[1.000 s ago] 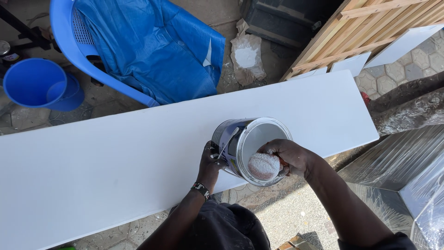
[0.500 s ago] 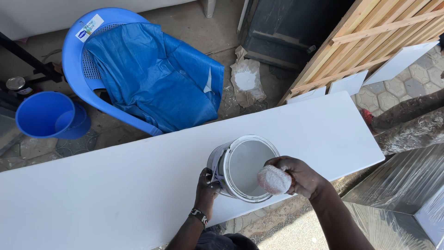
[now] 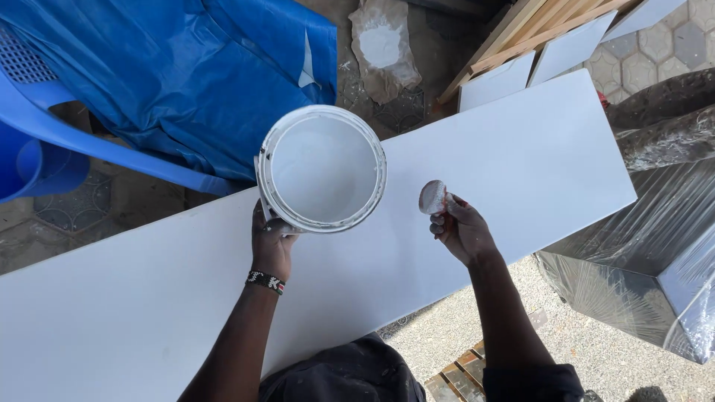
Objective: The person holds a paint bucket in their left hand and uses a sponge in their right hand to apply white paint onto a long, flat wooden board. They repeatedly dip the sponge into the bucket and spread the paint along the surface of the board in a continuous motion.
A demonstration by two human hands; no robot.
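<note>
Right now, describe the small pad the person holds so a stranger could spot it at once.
Find the long white board across the middle. Right of the round white bucket, the right hand holds the pad above the board. It is a small rounded lump, smeared white.

Sunlit paved ground (image 3: 655, 56), blue plastic chair (image 3: 89, 141) under blue tarp (image 3: 186, 67), wooden pallet (image 3: 536, 22), plastic-wrapped block (image 3: 655, 246)

Beyond the fingers: blue chair (image 3: 89, 141) with tarp (image 3: 186, 67), wooden slats (image 3: 521, 30); right of them, wrapped box (image 3: 655, 253).
</note>
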